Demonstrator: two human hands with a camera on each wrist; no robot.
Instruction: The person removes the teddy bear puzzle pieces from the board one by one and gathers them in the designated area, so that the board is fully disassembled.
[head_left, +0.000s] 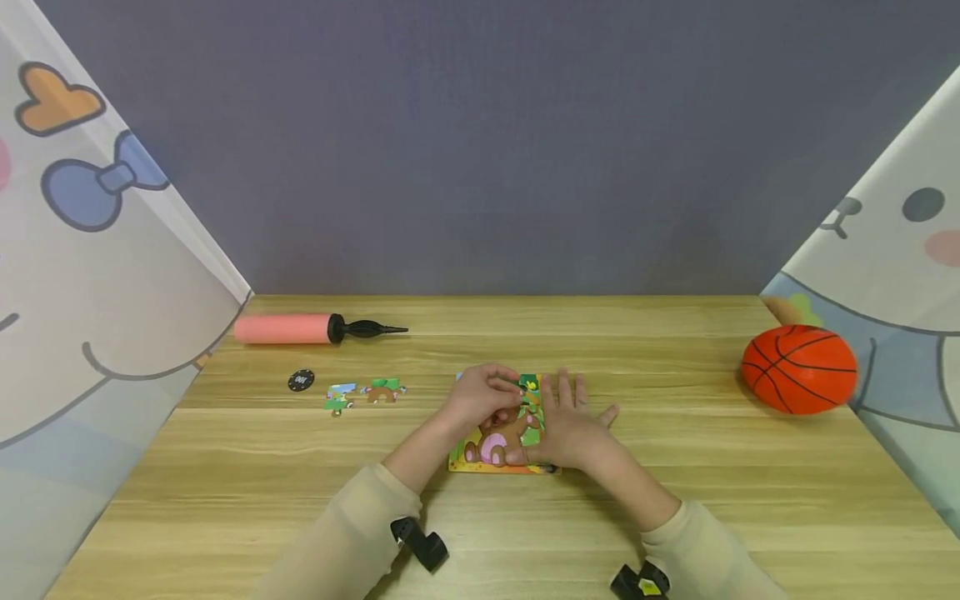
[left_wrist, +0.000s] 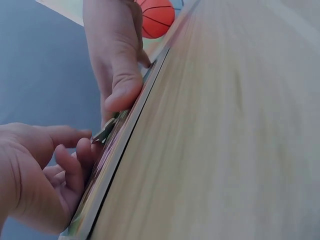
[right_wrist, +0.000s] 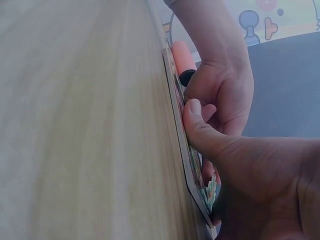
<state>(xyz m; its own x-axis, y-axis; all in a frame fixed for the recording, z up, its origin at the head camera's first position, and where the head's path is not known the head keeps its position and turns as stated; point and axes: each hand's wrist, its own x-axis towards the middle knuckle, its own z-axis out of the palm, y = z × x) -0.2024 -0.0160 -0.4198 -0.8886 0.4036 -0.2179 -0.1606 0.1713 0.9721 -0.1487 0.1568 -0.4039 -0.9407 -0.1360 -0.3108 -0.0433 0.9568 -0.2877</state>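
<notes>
1. Near the middle of the table [head_left: 517,533], a puzzle board [head_left: 480,469] lies flat, its picture showing a brown bear with a pink belly, bits of green and a yellow-orange lower edge. Both hands partly cover it.
2. Over the board's upper part, the left hand [head_left: 483,397] has its fingers bent and pinches a small puzzle piece [left_wrist: 103,133] between the tips. In the left wrist view this piece is mostly green and sits tilted, raised off the board's surface.
3. Along the board's right side rests the right hand [head_left: 576,432], palm down, grasping nothing. Its fingers are spread and point away from the person, while the thumb reaches left over the lower part of the bear.
4. To the left of the board, well apart from it, two loose pieces [head_left: 383,392] lie side by side, with green, blue and brown on them.
5. Beyond those pieces to the left is a black disc [head_left: 301,380] marked "100", and behind it a pink pump [head_left: 282,329] lies on its side, its black nozzle pointing right.
6. At the table's far right sits a red ball [head_left: 798,369] with black lines like a basketball's.
7. Around the table stand a dark grey back panel [head_left: 480,150] and pale side panels [head_left: 150,292] printed with cartoon figures.
</notes>
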